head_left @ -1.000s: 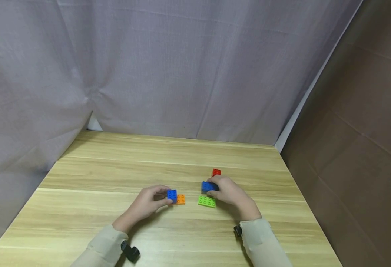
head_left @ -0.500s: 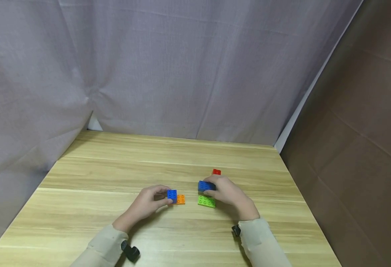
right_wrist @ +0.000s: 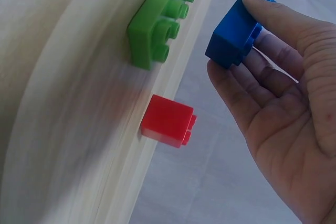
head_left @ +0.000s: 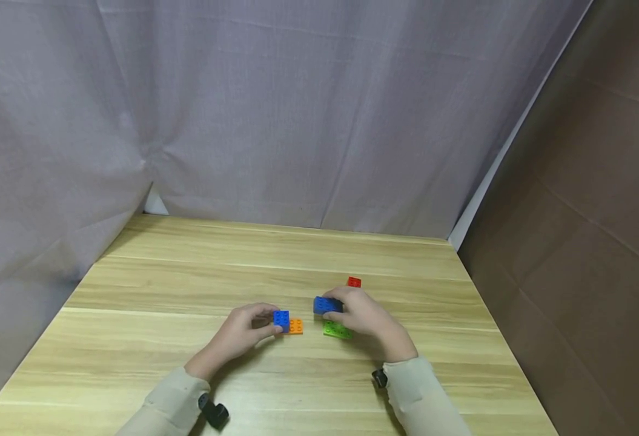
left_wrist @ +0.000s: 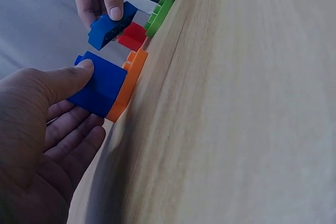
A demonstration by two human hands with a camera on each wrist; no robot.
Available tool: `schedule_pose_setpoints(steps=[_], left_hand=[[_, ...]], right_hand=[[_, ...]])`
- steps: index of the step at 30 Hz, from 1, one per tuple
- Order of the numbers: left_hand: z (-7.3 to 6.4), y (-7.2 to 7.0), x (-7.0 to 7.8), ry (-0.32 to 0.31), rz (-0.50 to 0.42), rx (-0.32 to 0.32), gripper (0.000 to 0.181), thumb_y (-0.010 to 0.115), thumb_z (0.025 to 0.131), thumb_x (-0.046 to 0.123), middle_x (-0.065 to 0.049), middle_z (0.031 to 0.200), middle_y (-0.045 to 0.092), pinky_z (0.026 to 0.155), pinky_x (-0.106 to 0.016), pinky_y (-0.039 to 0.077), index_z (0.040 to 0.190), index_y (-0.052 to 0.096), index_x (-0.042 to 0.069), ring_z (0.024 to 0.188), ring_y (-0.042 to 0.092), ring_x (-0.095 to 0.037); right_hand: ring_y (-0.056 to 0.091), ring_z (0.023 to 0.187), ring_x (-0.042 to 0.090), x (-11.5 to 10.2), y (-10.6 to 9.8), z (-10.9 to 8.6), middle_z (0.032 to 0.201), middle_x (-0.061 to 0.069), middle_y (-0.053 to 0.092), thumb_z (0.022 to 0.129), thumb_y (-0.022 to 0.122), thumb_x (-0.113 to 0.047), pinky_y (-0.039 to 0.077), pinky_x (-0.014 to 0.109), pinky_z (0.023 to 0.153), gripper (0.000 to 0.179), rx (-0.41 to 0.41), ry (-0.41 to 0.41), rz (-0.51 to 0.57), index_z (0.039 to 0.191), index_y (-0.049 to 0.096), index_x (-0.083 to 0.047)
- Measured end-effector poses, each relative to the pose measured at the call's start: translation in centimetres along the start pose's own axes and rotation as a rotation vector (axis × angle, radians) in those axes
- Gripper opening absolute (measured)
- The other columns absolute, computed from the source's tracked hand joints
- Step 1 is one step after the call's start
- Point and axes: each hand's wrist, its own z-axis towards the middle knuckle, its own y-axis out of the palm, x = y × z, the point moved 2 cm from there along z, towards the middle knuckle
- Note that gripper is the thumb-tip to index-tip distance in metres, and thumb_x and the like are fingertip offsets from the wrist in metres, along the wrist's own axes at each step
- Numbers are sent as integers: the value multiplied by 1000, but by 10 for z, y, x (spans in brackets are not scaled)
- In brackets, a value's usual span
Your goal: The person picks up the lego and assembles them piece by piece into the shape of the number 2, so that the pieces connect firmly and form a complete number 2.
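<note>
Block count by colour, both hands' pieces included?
Blue: 2 (squarish blue block in the left hand, longer blue block in the right hand)
Orange: 1 (orange block, under the squarish blue one)
Green: 1 (green block)
Red: 1 (red block)
Total: 5

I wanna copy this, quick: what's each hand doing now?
Left hand: holding the squarish blue studded plastic block.
Right hand: holding the long blue studded plastic brick.

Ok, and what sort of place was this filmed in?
Probably a small curtained-off recording spot indoors: grey cloth hangs behind the table, brown cloth closes its right side.
</note>
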Motion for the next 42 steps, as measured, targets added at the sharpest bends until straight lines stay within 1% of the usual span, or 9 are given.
schedule_pose_setpoints(steps=[9,17,24,33,39,42], left_hand=[[1,1,-1,8,-2,9,37,82,85,33,8,113,72,96,-34,56,119,71,21,103,69,-12],[1,2,-4,12,-13,6,38,82,85,34,7,112,72,94,-35,57,119,71,21,103,70,-13],[2,2,-7,7,-4,-3,40,80,86,37,6,115,72,94,-33,57,120,70,20,104,69,-12],[1,2,-5,0,-2,-2,38,81,86,36,5,114,72,94,-35,57,120,70,21,104,69,-13],[1,1,-5,13,-9,-5,38,80,87,36,4,114,72,93,-33,57,120,70,20,103,69,-13],[1,1,-5,22,-17,-1,38,80,87,36,4,114,72,93,-33,57,120,70,20,103,70,-13]], right_hand=[[64,108,17,-8,1,3,121,5,68,93,76,-28,56,36,93,39,6,-31,9,125,67,-8],[63,108,17,-18,1,5,122,3,68,93,75,-27,56,37,94,39,-9,-37,25,127,66,-10],[63,106,16,-24,1,7,121,3,68,93,74,-27,56,36,93,39,-13,-63,32,127,66,-10],[63,105,13,-32,3,10,120,1,69,93,75,-28,56,35,94,39,-21,-87,19,127,66,-10],[63,108,12,-38,4,12,122,0,68,94,73,-30,55,33,95,40,-27,-87,19,129,66,-12],[63,107,11,-40,7,15,121,0,69,94,73,-29,55,32,94,40,-25,-115,27,129,66,-11]])
